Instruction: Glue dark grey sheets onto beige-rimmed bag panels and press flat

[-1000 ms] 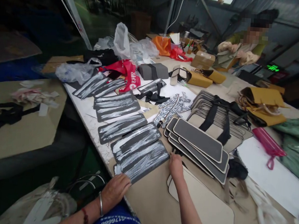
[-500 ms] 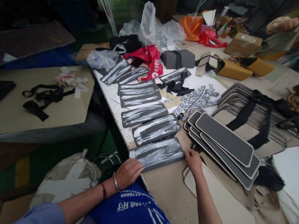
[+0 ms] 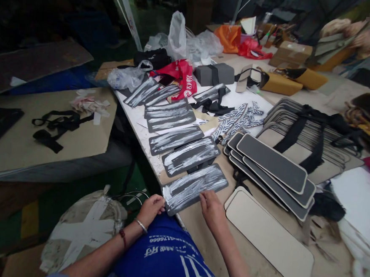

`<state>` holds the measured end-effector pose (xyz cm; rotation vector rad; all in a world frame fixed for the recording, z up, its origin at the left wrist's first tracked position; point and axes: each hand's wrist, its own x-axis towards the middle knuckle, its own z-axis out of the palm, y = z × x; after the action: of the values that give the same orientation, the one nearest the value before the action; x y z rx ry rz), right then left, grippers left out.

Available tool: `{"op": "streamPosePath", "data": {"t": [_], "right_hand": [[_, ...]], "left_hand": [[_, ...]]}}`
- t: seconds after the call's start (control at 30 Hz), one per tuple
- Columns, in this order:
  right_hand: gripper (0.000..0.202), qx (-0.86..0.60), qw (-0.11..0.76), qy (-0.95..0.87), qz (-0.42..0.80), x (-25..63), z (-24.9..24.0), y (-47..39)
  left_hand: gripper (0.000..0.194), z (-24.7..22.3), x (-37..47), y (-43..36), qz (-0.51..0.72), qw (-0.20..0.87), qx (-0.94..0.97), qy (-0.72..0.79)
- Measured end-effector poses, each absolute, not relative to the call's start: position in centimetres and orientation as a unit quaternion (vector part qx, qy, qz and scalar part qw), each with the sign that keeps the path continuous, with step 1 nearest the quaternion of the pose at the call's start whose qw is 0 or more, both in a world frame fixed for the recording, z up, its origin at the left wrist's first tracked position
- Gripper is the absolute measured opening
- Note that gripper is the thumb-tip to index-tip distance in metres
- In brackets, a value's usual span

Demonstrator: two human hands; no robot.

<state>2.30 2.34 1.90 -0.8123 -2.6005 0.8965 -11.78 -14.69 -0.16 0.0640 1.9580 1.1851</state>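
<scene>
Nearest me lies a dark grey panel [image 3: 196,188] with rounded corners, streaked with white paste, its left end at the table's edge. My left hand [image 3: 151,210] is closed, with its fingertips pinching the panel's near left corner. Along the near long side, my right hand [image 3: 213,209] has its fingers closed at the panel's edge, the thumb side toward me. Just beyond lies another paste-streaked panel [image 3: 192,156], and several more streaked panels [image 3: 170,114] run away up the table. To the right of my right hand rest beige boards [image 3: 269,241].
A stack of grey panels with pale rims [image 3: 272,163] and a strapped bundle of boards [image 3: 311,139] stand on the right. Plastic bags [image 3: 177,36] and a grey block [image 3: 215,74] are farther back. A side table [image 3: 45,145] is at left. Another person's hands [image 3: 369,37] work at top right.
My right hand has slid left from the panel's right end to its near long side. My left hand has drawn back to the near left corner. The view has shifted slightly.
</scene>
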Motion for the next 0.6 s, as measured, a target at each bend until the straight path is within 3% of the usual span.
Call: {"op": "streamPosePath", "data": {"t": [0.2, 0.4, 0.6], "right_hand": [[0.012, -0.257, 0.141, -0.904, 0.311, 2.9, 6.7, -1.5], [0.007, -0.280, 0.153, -0.929, 0.186, 5.2, 10.5, -2.7], [0.017, -0.321, 0.191, -0.928, 0.016, 8.2, 11.8, -1.9]], "left_hand": [[0.028, 4.9, -9.4, -12.7, 0.518, 0.424, 0.097, 0.736], [0.029, 9.3, -6.3, -9.6, 0.525, 0.425, 0.167, 0.718], [0.033, 9.6, -3.3, -7.2, 0.534, 0.433, 0.278, 0.671]]}}
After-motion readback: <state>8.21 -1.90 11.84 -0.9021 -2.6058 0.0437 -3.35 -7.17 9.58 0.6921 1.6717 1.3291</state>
